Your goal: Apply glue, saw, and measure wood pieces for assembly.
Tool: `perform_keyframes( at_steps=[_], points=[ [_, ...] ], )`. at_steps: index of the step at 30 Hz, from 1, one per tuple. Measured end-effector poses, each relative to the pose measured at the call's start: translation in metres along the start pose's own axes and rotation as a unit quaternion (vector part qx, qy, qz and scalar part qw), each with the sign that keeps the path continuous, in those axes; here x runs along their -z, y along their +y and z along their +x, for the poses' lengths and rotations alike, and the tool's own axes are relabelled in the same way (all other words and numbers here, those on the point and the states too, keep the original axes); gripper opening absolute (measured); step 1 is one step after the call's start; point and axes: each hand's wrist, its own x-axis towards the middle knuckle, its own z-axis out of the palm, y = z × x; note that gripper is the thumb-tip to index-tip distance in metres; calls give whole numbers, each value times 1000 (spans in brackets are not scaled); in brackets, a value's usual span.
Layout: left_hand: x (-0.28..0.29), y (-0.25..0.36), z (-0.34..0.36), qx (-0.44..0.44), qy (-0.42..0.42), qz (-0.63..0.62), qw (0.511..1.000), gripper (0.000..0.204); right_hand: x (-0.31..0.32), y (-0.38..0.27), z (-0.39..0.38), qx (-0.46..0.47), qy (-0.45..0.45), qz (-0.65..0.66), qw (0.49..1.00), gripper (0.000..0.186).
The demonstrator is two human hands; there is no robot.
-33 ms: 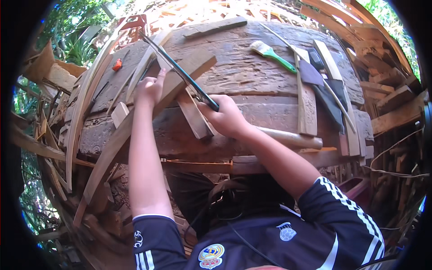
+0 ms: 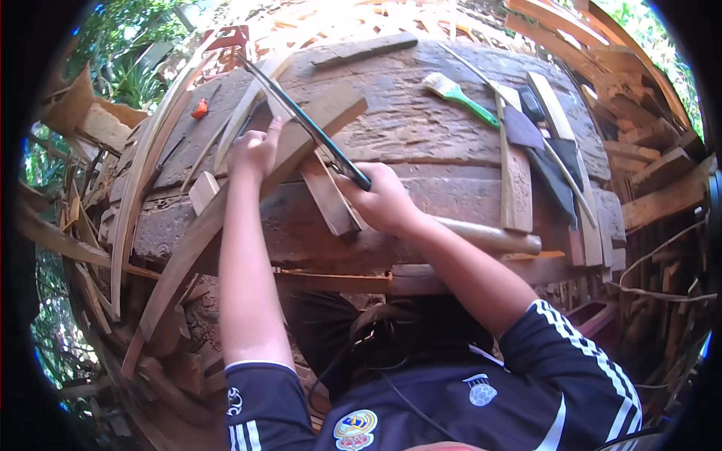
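Note:
A long wooden plank (image 2: 316, 120) lies slantwise over the bench, its lower end reaching past the front edge on the left. My left hand (image 2: 256, 152) is closed on this plank, thumb pointing up beside a bow saw (image 2: 320, 135) with a slim dark green frame. My right hand (image 2: 380, 197) grips the saw's near end; its far end points up and left. The saw crosses over the plank, but the blade is hard to make out. Beneath them a shorter wooden block (image 2: 331, 199) slants toward the front edge, close to my right hand.
The worn timber bench (image 2: 421, 177) carries a green-handled brush (image 2: 466, 101), a dark cloth (image 2: 553, 177), wood strips (image 2: 515, 188) and a round wooden handle (image 2: 489, 237) on the right. A small orange object (image 2: 199, 109) lies on the left. Stacked scrap wood (image 2: 654, 154) flanks the bench.
The whole view has shifted slightly. My hands, the bow saw and the plank keep nearly the same places relative to one another.

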Motion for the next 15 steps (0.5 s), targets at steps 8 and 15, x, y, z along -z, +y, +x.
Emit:
perform_keyframes(
  at_steps=[8, 15],
  points=[
    [-2, 13, -12, 13, 75, -23, 997, 71, 11, -4, 4, -4, -13, -32, 999, 30],
    [-1, 17, -20, 22, 103, -35, 994, 69, 5, -9, 1, 18, -2, -47, 999, 32]
  ],
)
